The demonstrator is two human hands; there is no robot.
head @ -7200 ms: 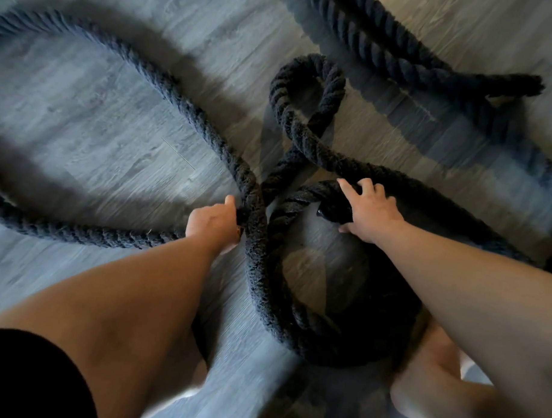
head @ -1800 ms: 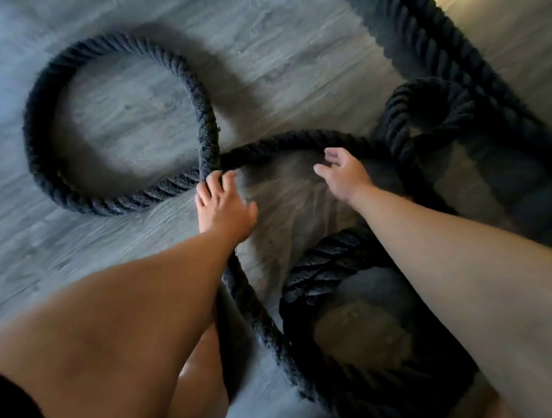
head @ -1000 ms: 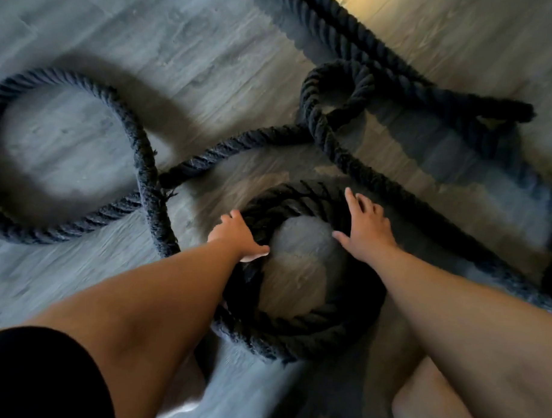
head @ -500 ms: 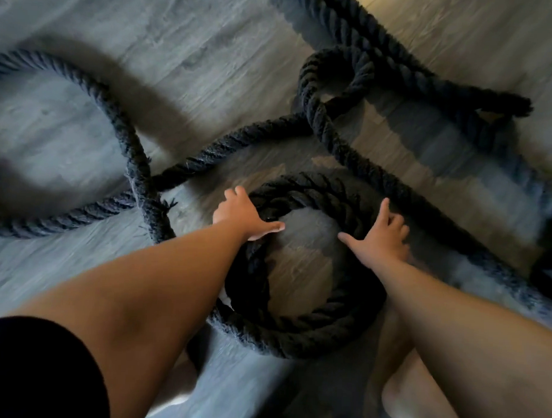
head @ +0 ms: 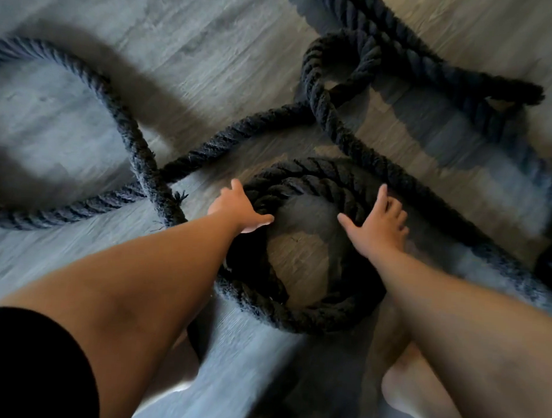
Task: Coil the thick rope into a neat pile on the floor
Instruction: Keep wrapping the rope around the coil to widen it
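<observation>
Rope (head: 134, 144), thick, dark and twisted, sprawls from a loose loop at left across the floor (head: 211, 50). It is likely heavy and stiff, so take the slack beside the coil (head: 304, 175). Your left hand (head: 237, 207) and right hand (head: 374, 224) lie spread flat on its rim, gripping nothing.

Indoor room, grey wood-plank floor (head: 211, 50)

Plain black sleeve (head: 28, 366) with a curved hem, far back from the fingers (head: 236, 185) of the left hand (head: 237, 209), high on the arm (head: 157, 267). Bare from that hem down to the fingers. Behind the right hand (head: 374, 226), bare forearm (head: 452, 308) as far as shows. Well behind the right fingers, a bare knee or foot (head: 418, 401), blurred and dim.
</observation>
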